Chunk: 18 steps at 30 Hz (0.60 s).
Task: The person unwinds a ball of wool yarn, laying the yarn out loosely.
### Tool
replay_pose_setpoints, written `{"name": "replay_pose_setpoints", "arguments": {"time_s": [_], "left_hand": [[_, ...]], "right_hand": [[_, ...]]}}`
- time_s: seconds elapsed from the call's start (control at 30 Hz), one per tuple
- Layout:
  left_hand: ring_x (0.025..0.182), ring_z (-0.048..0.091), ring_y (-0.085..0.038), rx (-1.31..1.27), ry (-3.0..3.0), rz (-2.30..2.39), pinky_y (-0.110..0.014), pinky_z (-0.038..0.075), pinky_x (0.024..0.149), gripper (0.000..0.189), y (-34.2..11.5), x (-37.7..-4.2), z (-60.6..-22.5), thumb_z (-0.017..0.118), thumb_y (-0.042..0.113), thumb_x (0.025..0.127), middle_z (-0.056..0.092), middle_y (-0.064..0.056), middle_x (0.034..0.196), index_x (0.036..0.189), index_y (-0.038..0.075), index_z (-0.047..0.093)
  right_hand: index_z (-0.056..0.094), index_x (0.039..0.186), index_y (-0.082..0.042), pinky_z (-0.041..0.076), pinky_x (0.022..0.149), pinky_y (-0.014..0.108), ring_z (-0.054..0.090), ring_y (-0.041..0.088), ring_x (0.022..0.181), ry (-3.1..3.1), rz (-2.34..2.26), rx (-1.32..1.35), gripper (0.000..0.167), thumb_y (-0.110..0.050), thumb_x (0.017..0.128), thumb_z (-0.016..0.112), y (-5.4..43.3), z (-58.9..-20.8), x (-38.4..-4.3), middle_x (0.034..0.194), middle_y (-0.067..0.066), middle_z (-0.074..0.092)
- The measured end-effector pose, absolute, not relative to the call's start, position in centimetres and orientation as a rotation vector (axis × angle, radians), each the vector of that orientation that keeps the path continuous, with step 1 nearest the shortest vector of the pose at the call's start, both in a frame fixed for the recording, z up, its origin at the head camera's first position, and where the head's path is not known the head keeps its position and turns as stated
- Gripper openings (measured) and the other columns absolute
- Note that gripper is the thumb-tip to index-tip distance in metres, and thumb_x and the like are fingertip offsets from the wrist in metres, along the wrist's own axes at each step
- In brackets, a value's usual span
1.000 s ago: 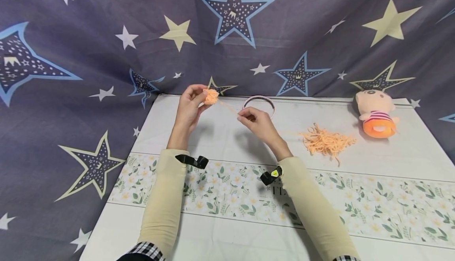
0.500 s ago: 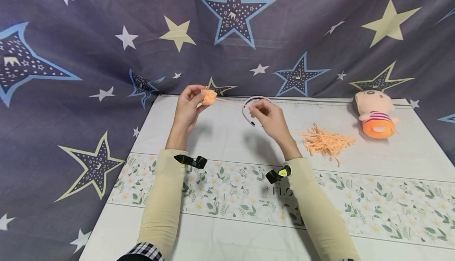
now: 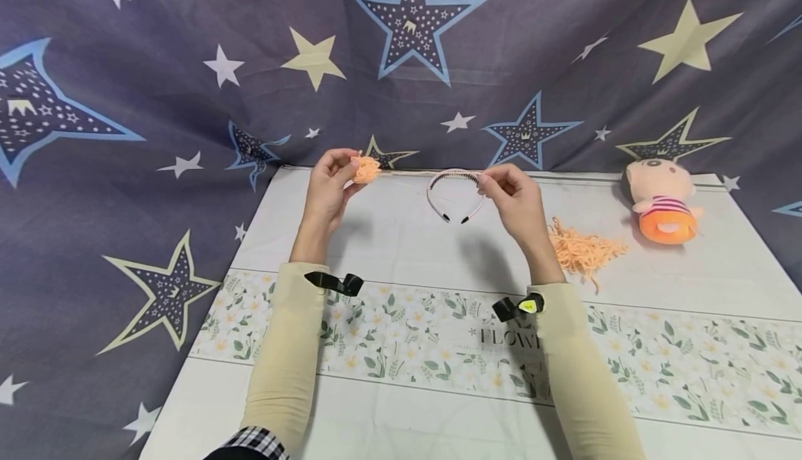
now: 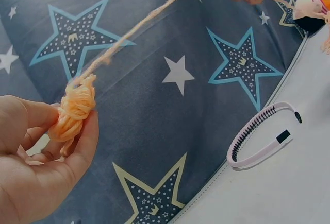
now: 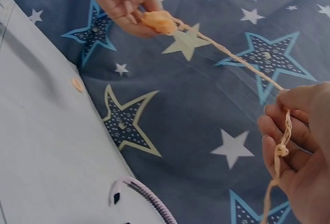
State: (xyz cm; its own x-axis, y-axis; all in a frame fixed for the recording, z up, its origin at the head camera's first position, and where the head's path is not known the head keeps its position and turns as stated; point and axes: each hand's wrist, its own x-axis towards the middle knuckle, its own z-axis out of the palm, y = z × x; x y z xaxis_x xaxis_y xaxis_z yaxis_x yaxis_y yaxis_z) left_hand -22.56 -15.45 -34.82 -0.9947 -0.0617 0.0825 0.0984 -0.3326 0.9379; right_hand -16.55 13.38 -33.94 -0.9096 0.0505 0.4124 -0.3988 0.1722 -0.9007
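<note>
In my left hand (image 3: 328, 185) I pinch a small wound ball of orange yarn (image 4: 76, 109) between thumb and fingers, raised above the far left of the table. From it a strand of yarn (image 4: 149, 18) runs taut across to my right hand (image 3: 516, 199). That hand pinches the strand between thumb and forefinger; a knot (image 5: 281, 150) and a loose tail hang below the pinch in the right wrist view. A loose heap of orange yarn (image 3: 583, 248) lies on the table beyond my right wrist, which partly covers it in the head view.
A pale pink headband (image 3: 432, 199) with dark inner teeth lies at the table's back, between and below the hands. A plush doll (image 3: 664, 202) in a striped top sits at the back right. Behind the white table (image 3: 376, 237) hangs a dark star-patterned curtain (image 3: 188, 28).
My right hand has moved rightward, drawing the strand out longer and straighter between the hands. The left hand has shifted very slightly left with the ball. The headband now shows uncovered.
</note>
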Motion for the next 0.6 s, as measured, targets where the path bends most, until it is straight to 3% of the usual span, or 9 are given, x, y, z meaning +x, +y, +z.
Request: {"name": "replay_pose_setpoints", "arguments": {"time_s": [0.23,0.47,0.6], "left_hand": [[0.085,0.06,-0.014,-0.038,-1.748,-2.481,-0.023,0.06,0.071,0.011,-15.6,-22.6,-34.8,0.059,0.0,0.093,0.057,-0.004,0.099,0.102,0.006,0.06],[0.085,0.06,-0.014,-0.031,-1.755,-2.473,-0.024,0.06,0.072,0.011,-15.7,-22.6,-34.8,0.058,0.0,0.093,0.057,-0.004,0.101,0.101,0.007,0.06],[0.085,0.06,-0.013,-0.031,-1.757,-2.471,-0.024,0.06,0.073,0.012,-15.7,-22.6,-34.8,0.057,-0.001,0.093,0.058,-0.004,0.103,0.101,0.007,0.06]], "right_hand": [[0.061,0.097,0.013,0.053,0.068,0.019,0.061,0.011,0.072,-1.978,1.84,0.281,0.018,-0.005,0.092,0.062,15.8,-34.1,-16.4,0.078,-0.001,0.065],[0.067,0.091,0.0,0.053,0.066,0.017,0.061,0.011,0.071,-1.797,1.926,0.209,0.004,-0.003,0.09,0.064,19.1,-35.4,-17.4,0.077,0.001,0.066],[0.067,0.092,0.0,0.054,0.064,0.016,0.062,0.01,0.07,-1.752,1.901,0.168,0.007,-0.006,0.089,0.066,20.7,-35.7,-17.6,0.077,0.001,0.067]]}}
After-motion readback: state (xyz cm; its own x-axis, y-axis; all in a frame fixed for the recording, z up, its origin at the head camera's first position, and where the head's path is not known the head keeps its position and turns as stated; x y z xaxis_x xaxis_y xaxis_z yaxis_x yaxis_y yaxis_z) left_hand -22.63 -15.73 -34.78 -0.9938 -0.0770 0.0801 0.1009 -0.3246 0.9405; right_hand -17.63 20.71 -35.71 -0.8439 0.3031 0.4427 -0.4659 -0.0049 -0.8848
